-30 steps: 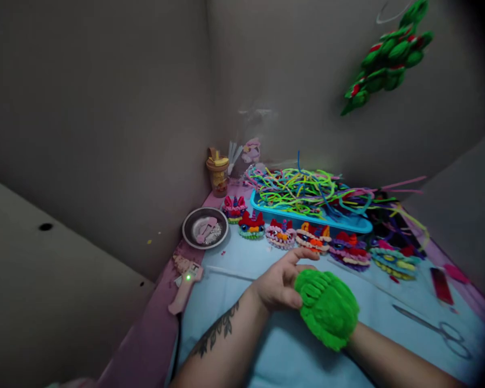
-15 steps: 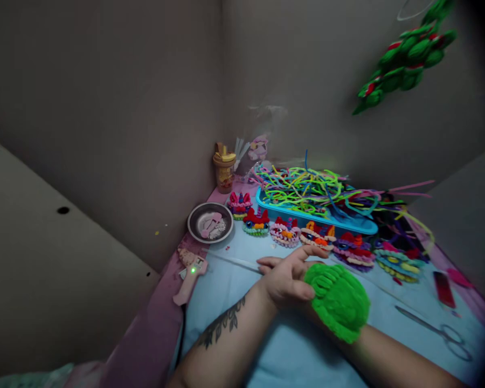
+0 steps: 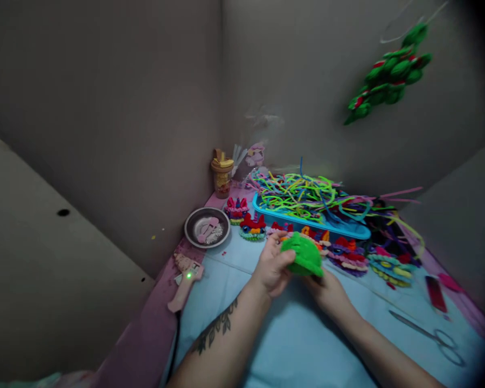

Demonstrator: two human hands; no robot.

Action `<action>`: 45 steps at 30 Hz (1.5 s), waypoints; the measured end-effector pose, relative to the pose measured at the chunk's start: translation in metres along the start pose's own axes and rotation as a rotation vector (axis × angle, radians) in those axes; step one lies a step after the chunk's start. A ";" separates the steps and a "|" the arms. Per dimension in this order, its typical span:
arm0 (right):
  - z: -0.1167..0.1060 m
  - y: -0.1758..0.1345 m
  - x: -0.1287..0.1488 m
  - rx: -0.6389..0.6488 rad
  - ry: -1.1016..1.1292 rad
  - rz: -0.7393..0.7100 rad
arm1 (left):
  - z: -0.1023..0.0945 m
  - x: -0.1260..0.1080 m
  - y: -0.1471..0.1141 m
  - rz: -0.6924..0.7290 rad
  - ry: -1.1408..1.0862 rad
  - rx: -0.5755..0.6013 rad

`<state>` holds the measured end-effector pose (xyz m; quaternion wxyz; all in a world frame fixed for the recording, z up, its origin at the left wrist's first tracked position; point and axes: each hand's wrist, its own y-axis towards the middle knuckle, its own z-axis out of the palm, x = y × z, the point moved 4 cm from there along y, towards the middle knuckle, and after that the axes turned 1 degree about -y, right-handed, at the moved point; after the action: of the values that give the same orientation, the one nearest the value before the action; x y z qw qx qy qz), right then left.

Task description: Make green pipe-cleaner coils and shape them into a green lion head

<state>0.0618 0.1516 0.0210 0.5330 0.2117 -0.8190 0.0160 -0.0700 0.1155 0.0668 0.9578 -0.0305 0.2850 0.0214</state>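
A bright green, fuzzy rounded piece [image 3: 303, 256], apparently of pipe cleaners, is held up over the blue table cover. My left hand [image 3: 272, 267] grips its left side, thumb across the front and fingers behind. My right hand [image 3: 325, 288] holds its lower right edge from below; most of those fingers are hidden behind the piece. Just beyond stand several colourful pipe-cleaner animal heads, among them a red one with a teal jaw [image 3: 253, 226], a purple and red one [image 3: 348, 256] and a teal and yellow one [image 3: 392, 265]. The green piece and left hand partly cover the middle ones.
A blue tray [image 3: 307, 222] overflows with pipe cleaners. At left are a metal bowl [image 3: 189, 237] with small white bits and a pink glue gun [image 3: 181, 291], its green light on. Scissors [image 3: 418, 326] lie at right. A green braided string [image 3: 392, 75] hangs above. Walls close in behind.
The green piece has moved up, away from me and left, and now tilts instead of facing me broadly. My right hand has come from beneath it to its lower right edge.
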 end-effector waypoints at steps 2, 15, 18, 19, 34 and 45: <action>-0.017 -0.007 -0.002 -0.082 -0.015 0.005 | -0.006 0.003 0.005 0.068 0.137 -0.107; -0.040 -0.024 0.025 -0.189 -0.181 -0.321 | -0.008 0.040 0.013 0.023 0.553 -0.022; -0.045 -0.020 0.022 -0.188 -0.178 -0.301 | -0.008 0.043 0.013 -0.027 0.532 -0.030; -0.046 -0.019 0.021 -0.188 -0.158 -0.292 | -0.008 0.043 0.013 -0.047 0.516 -0.039; -0.048 -0.012 0.009 -0.151 0.152 -0.083 | -0.007 0.048 0.009 -0.143 0.425 -0.113; -0.048 -0.015 0.012 -0.151 0.091 -0.205 | -0.014 0.051 0.011 -0.105 0.515 -0.088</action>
<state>0.1042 0.1463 0.0497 0.5830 0.2525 -0.7669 -0.0905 -0.0362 0.1269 0.0264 0.8512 -0.0912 0.5164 -0.0244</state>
